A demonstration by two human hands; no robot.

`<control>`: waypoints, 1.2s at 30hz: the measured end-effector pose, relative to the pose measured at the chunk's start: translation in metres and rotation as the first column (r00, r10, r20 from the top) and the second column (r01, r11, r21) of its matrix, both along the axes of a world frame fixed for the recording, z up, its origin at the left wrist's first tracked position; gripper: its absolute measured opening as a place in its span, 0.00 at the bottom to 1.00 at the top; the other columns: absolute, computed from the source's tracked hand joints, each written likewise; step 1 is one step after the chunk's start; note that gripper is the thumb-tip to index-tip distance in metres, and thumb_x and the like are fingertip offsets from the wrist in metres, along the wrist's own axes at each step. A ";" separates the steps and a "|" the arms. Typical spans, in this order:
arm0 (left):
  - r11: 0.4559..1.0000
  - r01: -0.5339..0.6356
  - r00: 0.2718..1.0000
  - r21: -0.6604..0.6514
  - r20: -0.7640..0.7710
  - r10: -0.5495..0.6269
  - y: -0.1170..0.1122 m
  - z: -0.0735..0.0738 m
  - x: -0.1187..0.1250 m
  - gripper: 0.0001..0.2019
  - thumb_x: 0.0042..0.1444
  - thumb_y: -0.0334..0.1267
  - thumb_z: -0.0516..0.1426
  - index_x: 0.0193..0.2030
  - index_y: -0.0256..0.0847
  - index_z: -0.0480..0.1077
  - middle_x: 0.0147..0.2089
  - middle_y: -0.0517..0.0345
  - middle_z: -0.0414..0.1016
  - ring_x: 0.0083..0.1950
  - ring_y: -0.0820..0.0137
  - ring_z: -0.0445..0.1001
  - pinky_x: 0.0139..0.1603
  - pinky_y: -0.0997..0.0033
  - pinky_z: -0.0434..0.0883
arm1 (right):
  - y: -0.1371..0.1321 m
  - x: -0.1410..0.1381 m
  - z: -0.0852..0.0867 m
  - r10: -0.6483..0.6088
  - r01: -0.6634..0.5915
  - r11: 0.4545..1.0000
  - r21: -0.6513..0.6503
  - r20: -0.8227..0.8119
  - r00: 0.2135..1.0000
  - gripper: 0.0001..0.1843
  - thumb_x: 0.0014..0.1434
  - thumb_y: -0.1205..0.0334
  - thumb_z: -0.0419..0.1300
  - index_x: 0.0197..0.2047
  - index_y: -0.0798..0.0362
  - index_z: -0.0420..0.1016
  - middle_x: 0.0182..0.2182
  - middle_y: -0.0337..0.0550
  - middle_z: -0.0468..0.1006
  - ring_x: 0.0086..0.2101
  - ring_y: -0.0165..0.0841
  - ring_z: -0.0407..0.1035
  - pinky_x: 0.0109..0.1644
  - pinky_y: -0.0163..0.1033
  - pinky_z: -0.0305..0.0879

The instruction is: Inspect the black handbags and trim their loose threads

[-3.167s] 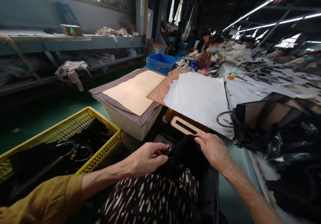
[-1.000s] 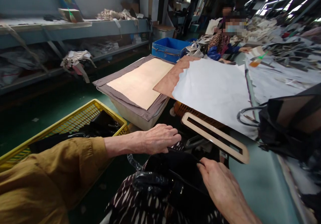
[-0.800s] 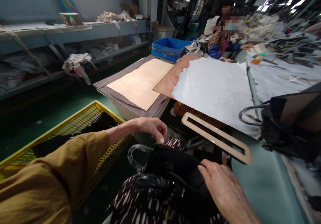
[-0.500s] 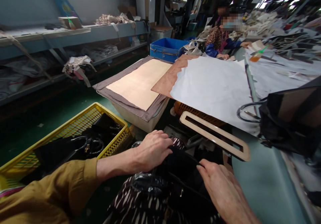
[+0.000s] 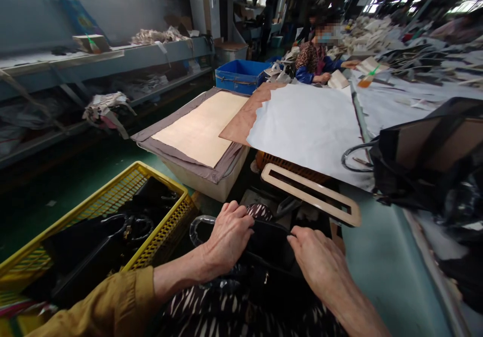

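A black handbag rests upright on my lap, its mouth partly spread. My left hand is closed on the left end of its top rim. On the opposite end of the rim, my right hand pinches the edge between thumb and fingers. One handle, wrapped in clear plastic, sticks out beyond my left hand. A small metal fitting shows on the bag's front. The inside is too dark to make out, and the bag's lower part merges with the dark patterned cloth on my lap.
To my left stands a yellow crate holding black bags. A pale slotted frame juts out ahead. More black bags sit on the green table at right. White sheeting covers a board ahead; a co-worker sits beyond.
The bag has been turned slightly upright, and its mouth and the plastic-wrapped handle show more. Both hands keep hold of the rim. My view has shifted a little to the right.
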State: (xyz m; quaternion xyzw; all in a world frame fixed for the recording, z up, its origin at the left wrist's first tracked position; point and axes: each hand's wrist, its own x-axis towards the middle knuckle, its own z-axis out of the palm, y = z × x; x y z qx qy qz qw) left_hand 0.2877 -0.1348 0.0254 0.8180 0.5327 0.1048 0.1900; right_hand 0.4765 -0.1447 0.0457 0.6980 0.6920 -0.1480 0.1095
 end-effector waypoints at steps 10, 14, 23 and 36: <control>0.946 0.317 0.917 0.068 0.232 -0.324 -0.001 -0.012 -0.019 0.08 0.50 0.25 0.53 0.29 0.41 0.71 0.47 0.57 0.64 0.49 0.68 0.58 0.50 0.65 0.59 | 0.016 0.002 -0.013 0.012 -0.015 0.999 -0.047 -0.054 0.998 0.10 0.57 0.62 0.47 0.30 0.50 0.68 0.31 0.46 0.75 0.38 0.42 0.69 0.34 0.39 0.55; 0.992 0.127 0.912 0.023 0.390 -0.126 0.014 -0.016 -0.025 0.12 0.50 0.25 0.53 0.40 0.42 0.70 0.58 0.54 0.55 0.56 0.67 0.56 0.56 0.66 0.59 | 0.014 0.006 -0.004 0.011 -0.018 0.997 -0.076 -0.084 0.996 0.11 0.57 0.59 0.47 0.28 0.49 0.69 0.28 0.42 0.75 0.33 0.36 0.70 0.33 0.37 0.55; 0.587 0.365 0.762 -0.723 0.594 0.258 0.066 -0.039 -0.045 0.31 0.32 0.34 0.66 0.48 0.40 0.65 0.40 0.58 0.72 0.40 0.67 0.69 0.40 0.71 0.67 | 0.012 0.013 0.004 -0.041 -0.009 0.987 -0.159 -0.303 0.952 0.10 0.56 0.59 0.48 0.30 0.47 0.69 0.29 0.39 0.75 0.34 0.36 0.68 0.36 0.37 0.57; 0.459 0.556 0.654 -0.693 0.706 0.273 0.062 -0.064 -0.055 0.28 0.30 0.40 0.68 0.43 0.39 0.70 0.36 0.59 0.72 0.34 0.71 0.69 0.37 0.75 0.67 | 0.016 0.046 -0.027 -0.298 -0.177 0.834 -0.523 -0.697 0.652 0.10 0.51 0.59 0.54 0.32 0.56 0.71 0.23 0.35 0.67 0.26 0.27 0.59 0.28 0.31 0.53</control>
